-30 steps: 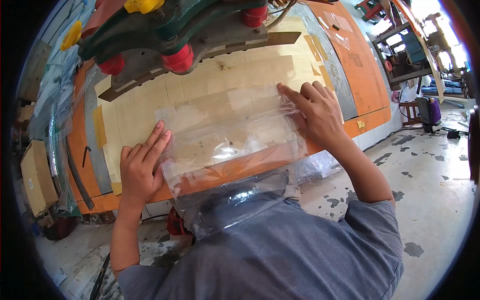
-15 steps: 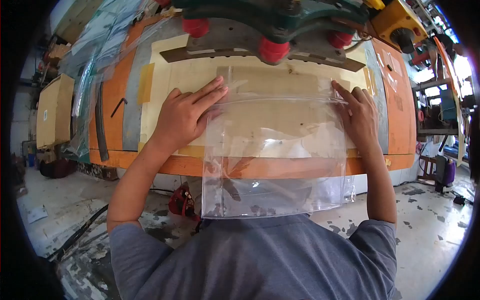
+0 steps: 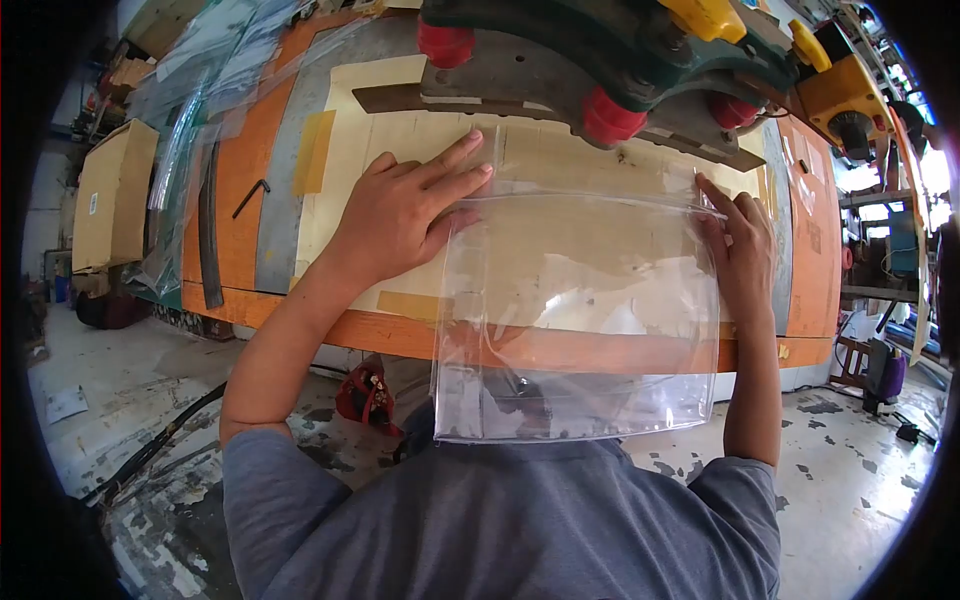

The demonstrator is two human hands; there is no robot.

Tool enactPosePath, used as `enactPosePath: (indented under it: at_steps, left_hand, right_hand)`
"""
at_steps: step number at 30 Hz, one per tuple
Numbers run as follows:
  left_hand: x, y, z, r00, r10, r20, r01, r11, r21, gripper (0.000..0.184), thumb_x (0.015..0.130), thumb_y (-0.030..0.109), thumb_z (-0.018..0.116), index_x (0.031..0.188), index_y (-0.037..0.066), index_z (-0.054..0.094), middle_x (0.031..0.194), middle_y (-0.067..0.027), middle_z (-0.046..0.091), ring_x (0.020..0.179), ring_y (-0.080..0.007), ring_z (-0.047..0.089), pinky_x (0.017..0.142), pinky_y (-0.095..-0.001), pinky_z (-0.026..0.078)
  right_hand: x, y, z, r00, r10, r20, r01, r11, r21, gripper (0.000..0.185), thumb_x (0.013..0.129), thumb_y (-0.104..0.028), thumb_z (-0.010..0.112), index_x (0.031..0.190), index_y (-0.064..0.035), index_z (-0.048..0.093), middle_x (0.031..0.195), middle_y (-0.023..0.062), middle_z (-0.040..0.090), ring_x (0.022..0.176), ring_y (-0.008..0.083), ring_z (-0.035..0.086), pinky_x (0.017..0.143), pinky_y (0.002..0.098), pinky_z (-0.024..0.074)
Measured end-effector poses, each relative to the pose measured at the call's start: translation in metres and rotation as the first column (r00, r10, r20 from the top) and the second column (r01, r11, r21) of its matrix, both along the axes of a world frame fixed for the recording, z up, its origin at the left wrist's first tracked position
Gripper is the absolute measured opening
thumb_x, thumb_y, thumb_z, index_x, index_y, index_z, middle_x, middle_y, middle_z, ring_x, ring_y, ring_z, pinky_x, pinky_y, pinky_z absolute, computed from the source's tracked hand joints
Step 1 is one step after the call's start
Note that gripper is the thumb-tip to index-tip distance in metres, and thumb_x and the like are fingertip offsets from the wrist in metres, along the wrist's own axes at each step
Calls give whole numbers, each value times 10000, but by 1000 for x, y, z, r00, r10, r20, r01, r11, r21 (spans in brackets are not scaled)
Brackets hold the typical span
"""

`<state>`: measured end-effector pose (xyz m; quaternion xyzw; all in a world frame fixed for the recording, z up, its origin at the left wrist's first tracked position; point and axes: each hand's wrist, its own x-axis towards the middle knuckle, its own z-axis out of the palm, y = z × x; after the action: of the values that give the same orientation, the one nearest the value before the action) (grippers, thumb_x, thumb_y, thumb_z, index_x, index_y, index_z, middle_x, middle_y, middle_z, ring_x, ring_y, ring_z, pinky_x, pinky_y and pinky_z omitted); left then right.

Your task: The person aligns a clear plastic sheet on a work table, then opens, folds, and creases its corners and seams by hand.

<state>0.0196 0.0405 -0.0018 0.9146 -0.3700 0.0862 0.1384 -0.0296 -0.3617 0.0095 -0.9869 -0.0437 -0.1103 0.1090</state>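
Observation:
A clear plastic pouch (image 3: 600, 270) with a raised seam across its upper part lies on the cream work sheet (image 3: 345, 120) and hangs over the table's front edge. My left hand (image 3: 400, 215) is at its upper left corner, index and middle fingers stretched out and spread, thumb by the pouch's side edge. At the upper right edge, my right hand (image 3: 742, 245) touches the plastic with a straight index finger, the thumb lower down; its other fingers are partly bent. Just beyond the pouch is the long metal bar (image 3: 560, 115) of a press.
Over the bar stands the press's dark green frame (image 3: 560, 50) with red knobs (image 3: 612, 118). A yellow box with a black knob (image 3: 850, 120) sits at right. On the left are a hex key (image 3: 250, 198), a black strip (image 3: 209, 230), clear plastic sheets (image 3: 215, 80) and a cardboard box (image 3: 112, 200).
The view has shifted, so table and press appear displaced. Both hands stay at the pouch's upper corners, and its upper edge remains just in front of the bar. The pouch's hanging lower end looks flatter.

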Motion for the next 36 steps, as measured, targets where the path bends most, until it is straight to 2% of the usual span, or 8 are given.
enactPosePath:
  at_steps: [9, 15, 20, 21, 25, 27, 31, 36]
  left_hand:
    - [3, -1, -2, 1000, 17, 12, -17, 1000, -7, 500, 835, 260, 780, 1313, 180, 657, 1542, 31, 543, 975, -173, 690, 724, -332, 431]
    - [1, -2, 3, 997, 41, -59, -40, 999, 14, 488, 830, 244, 779, 1298, 169, 663, 1541, 24, 543, 918, -208, 700, 739, -343, 444]
    - [3, -3, 4, 997, 26, -67, -27, 999, -17, 492, 825, 215, 773, 1301, 158, 659, 1547, 9, 536, 895, -240, 697, 759, -356, 445]
    - [2, -4, 7, 994, 41, -103, -40, 999, 7, 488, 839, 202, 756, 1312, 152, 652, 1542, -6, 543, 974, -242, 710, 772, -358, 447]
    - [4, -9, 7, 995, -16, -100, 9, 998, -64, 477, 852, 186, 741, 1318, 144, 647, 1534, -26, 553, 1082, -240, 709, 779, -356, 449]
    - [3, -8, 7, 993, 30, -110, -31, 999, -11, 470, 861, 169, 733, 1320, 128, 644, 1531, -41, 555, 1159, -241, 693, 780, -355, 449]
    - [4, -10, 9, 991, 22, -135, -22, 1000, 2, 463, 869, 170, 728, 1320, 113, 642, 1538, -49, 546, 1160, -242, 689, 774, -354, 445]
    - [4, -11, 5, 996, 28, -82, -29, 999, -18, 461, 861, 213, 736, 1307, 124, 663, 1543, -19, 544, 1076, -194, 696, 725, -347, 418]
  right_hand:
    - [3, 2, -2, 1000, -13, 21, 13, 999, 46, 393, 950, -279, 699, 1338, -217, 710, 797, 72, 510, 748, 236, 535, 758, 406, 476]
    - [2, 5, 1, 999, -37, 2, 37, 996, 81, 388, 944, -278, 701, 1325, -207, 717, 789, 75, 504, 748, 244, 538, 755, 410, 472]
    - [2, -1, -4, 998, -30, 56, 28, 999, 37, 387, 919, -278, 724, 1299, -204, 730, 782, 81, 516, 772, 264, 554, 767, 424, 467]
    - [2, -2, -4, 998, -22, 51, 20, 999, 33, 378, 917, -282, 725, 1287, -206, 736, 780, 80, 519, 778, 264, 558, 761, 420, 467]
    - [2, -7, -5, 992, 25, 124, -30, 999, 35, 341, 911, -309, 730, 1239, -222, 758, 768, 65, 514, 781, 253, 561, 730, 409, 467]
    - [1, -7, -4, 991, 13, 134, -17, 1000, 26, 340, 910, -314, 731, 1236, -223, 759, 766, 60, 511, 779, 248, 560, 724, 408, 467]
    - [2, -9, -6, 990, 21, 143, -27, 999, 42, 343, 918, -335, 723, 1238, -219, 755, 766, 55, 503, 781, 244, 555, 733, 404, 469]
    - [4, -10, -5, 991, 21, 133, -27, 999, 40, 346, 925, -349, 716, 1238, -206, 751, 767, 57, 506, 786, 245, 553, 744, 401, 470]
